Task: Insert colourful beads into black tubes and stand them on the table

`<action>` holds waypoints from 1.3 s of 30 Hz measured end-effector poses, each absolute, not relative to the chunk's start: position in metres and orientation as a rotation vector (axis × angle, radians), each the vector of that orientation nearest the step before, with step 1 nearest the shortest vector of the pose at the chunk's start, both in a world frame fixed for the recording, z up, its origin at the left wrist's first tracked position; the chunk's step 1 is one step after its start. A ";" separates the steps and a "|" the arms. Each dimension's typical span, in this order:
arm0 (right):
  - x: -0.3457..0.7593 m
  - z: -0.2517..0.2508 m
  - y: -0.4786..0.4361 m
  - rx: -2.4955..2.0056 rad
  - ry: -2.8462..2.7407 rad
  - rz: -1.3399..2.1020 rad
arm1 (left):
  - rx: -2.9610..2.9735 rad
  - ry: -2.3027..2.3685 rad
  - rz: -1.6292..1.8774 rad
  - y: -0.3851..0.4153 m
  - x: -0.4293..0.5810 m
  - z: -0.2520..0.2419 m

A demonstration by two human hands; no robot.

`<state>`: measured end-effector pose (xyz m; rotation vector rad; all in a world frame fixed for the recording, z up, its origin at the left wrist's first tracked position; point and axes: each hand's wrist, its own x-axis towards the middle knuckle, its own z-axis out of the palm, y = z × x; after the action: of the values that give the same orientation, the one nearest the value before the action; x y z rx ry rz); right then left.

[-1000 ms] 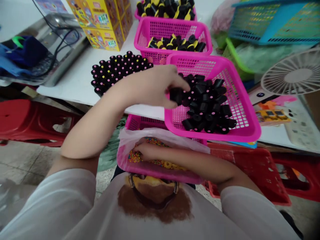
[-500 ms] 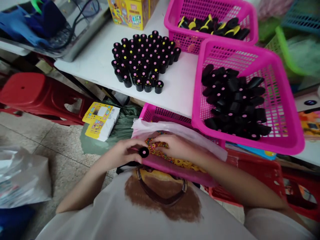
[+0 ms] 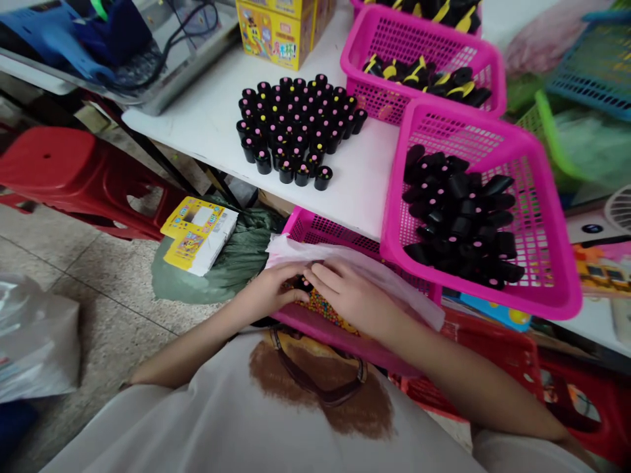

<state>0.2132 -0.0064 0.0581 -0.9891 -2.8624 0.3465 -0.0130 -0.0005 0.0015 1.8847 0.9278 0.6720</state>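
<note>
Here, the fingers (image 3: 292, 293) of the left hand (image 3: 269, 299) close on a small black tube (image 3: 303, 285), held low over the lap. The right hand (image 3: 348, 295) lays its fingers against the tube's top, and whether they pinch anything cannot be told. Both hands work inside a pink lap basket (image 3: 315, 231) that is lined with a clear plastic sheet (image 3: 355, 263) and holds loose coloured beads (image 3: 323, 307). Above, on the white worktop (image 3: 207, 118), a dense block of upright tubes (image 3: 298, 128) stands with pink or yellow tops showing; by appearance this is the finished share. To its right, a tilted pink basket (image 3: 542, 223) overhangs the worktop edge and holds a heap of like tubes (image 3: 458, 210) lying loose. These are apparently the share not yet handled, roughly comparable in number. A farther pink basket (image 3: 379, 98) holds black-and-yellow pieces (image 3: 419, 71), and yellow cartons (image 3: 276, 33) stand beyond.
</note>
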 end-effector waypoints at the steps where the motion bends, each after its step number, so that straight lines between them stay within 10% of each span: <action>1: 0.214 0.059 -0.006 -0.962 -2.886 0.303 | 1.881 0.925 0.683 0.000 -0.013 0.000; 21: 0.237 0.066 -0.005 -0.947 -2.527 0.803 | 1.831 1.002 0.851 0.005 -0.038 0.020; 39: 0.174 0.010 0.010 -1.440 -3.158 0.497 | 1.720 2.001 0.858 0.260 -0.115 0.062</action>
<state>0.1744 0.0102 0.0102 -1.4401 -3.1580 0.4968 -0.1153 0.2598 0.0624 1.7200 2.0006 0.8576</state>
